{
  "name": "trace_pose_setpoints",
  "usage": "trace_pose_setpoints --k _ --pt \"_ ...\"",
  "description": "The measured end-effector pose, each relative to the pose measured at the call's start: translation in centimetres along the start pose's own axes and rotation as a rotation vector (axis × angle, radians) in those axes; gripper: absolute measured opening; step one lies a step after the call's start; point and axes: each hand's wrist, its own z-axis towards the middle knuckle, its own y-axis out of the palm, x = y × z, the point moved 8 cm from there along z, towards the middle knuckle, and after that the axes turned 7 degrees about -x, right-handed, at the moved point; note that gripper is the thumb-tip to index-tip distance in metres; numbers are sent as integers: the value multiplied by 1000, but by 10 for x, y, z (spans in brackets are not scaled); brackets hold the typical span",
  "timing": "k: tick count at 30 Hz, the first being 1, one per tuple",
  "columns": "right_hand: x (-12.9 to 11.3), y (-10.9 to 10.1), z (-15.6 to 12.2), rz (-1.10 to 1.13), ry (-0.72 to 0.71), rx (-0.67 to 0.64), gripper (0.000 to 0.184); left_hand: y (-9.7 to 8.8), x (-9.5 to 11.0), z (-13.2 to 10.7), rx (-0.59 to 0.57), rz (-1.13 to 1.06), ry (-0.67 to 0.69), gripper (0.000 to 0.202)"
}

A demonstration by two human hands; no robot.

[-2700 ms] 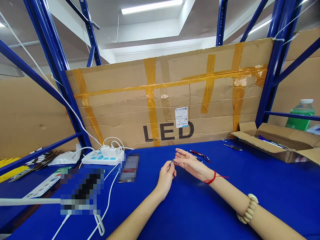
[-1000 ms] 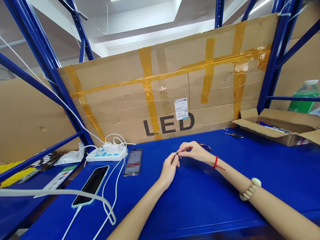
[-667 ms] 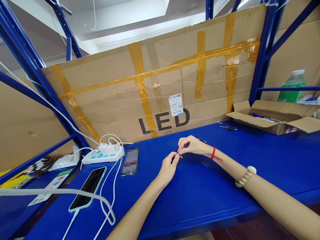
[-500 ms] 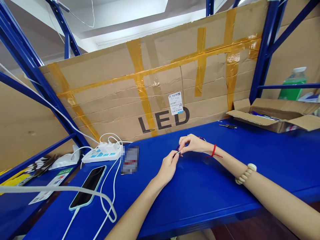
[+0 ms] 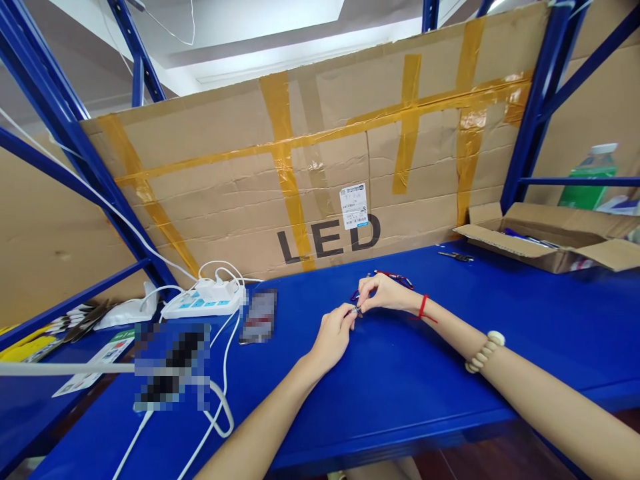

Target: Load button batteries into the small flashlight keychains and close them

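My left hand (image 5: 334,339) and my right hand (image 5: 383,293) meet fingertip to fingertip over the blue tabletop (image 5: 415,387). Both are closed in a pinch on a small shiny metallic piece (image 5: 357,309), mostly covered by the fingers and too small to identify. Behind the right hand lies a dark red and blue cord (image 5: 397,278). A bit of purplish loop (image 5: 355,295) shows just left of the right fingers; whether it joins the cord or the metallic piece is hidden. A red string and a beaded bracelet circle the right wrist and forearm.
Left of the hands are a blurred-out phone (image 5: 259,317), a white power strip (image 5: 205,303), looping white cables (image 5: 226,373) and another pixelated phone (image 5: 173,367). Keys (image 5: 456,256) and an open cardboard box (image 5: 545,247) lie at the right. A taped cardboard panel (image 5: 225,207) stands behind.
Both hands stay together, with only a slight shift of the fingers around the metallic piece. More of the red and blue cord shows behind the right hand. The camera view has shifted slightly.
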Motion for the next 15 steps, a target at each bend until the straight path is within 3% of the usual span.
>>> trace_pose_setpoints --k 15 --pt "4 3 1 51 123 66 27 -11 -6 -3 152 81 7 25"
